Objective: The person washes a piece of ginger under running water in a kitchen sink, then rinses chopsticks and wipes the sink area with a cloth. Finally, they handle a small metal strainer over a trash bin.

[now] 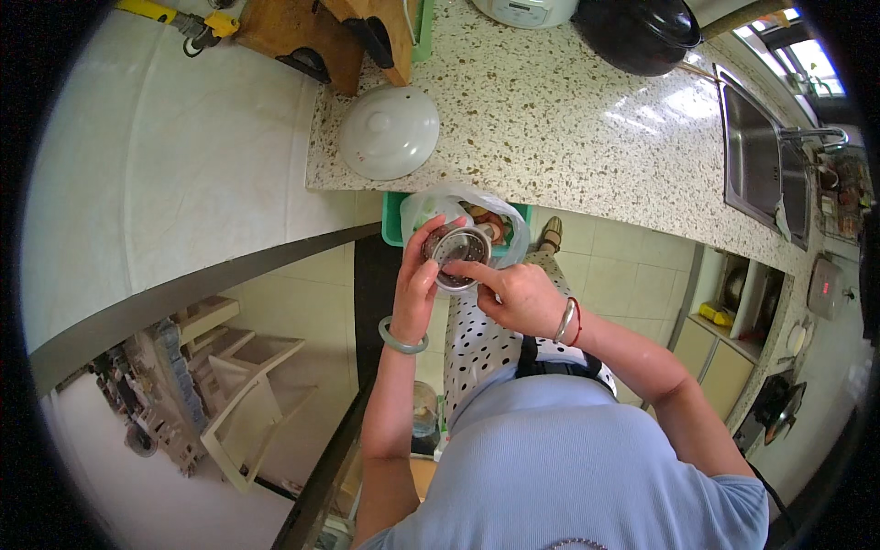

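Observation:
A small round metal strainer cup (469, 242) with a perforated inside is held low in front of me. My left hand (418, 291) is closed round its left side, thumb near the rim. My right hand (524, 299) reaches in from the right; its index finger is stretched into the strainer and touches the inside, while the other fingers are curled with nothing visible in them. Just beyond and below the strainer, a translucent plastic bag (515, 213) lines a green bin (392, 220). Brownish and reddish food scraps (491, 220) lie in the bag.
Ahead is a speckled countertop (550, 119) with a white domed lid (390, 133), wooden boards (312, 41), a black pot (637, 35) and a white appliance (525, 11). A steel sink (752, 137) is at the far right. Left stands a white wall (183, 165).

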Demonstrator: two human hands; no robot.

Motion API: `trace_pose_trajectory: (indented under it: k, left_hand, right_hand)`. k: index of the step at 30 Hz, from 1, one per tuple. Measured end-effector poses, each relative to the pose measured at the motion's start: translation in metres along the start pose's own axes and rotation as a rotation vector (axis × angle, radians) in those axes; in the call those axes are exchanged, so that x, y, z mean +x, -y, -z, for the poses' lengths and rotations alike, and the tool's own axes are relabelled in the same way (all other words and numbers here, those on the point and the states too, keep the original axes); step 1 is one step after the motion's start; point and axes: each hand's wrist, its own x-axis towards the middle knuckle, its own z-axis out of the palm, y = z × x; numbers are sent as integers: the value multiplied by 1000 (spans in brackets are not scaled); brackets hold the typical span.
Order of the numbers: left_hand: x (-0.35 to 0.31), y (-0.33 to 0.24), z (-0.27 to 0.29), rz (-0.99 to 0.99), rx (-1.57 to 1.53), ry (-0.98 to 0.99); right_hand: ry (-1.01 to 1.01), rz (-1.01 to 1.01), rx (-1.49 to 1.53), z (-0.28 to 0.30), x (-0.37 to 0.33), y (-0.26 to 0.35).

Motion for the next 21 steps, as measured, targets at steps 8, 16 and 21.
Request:
trace_pose_trajectory:
  k: [8,16,21]
  left_hand:
    - [0,1,2,-28,45,13]
    - [2,0,1,-57,127,26]
    - [3,3,4,-65,121,26]
  right_hand:
    - [-29,-92,236,3,2,-6]
    - [21,-125,368,-4,6,-13]
    - [-24,-125,285,-3,7,-12]
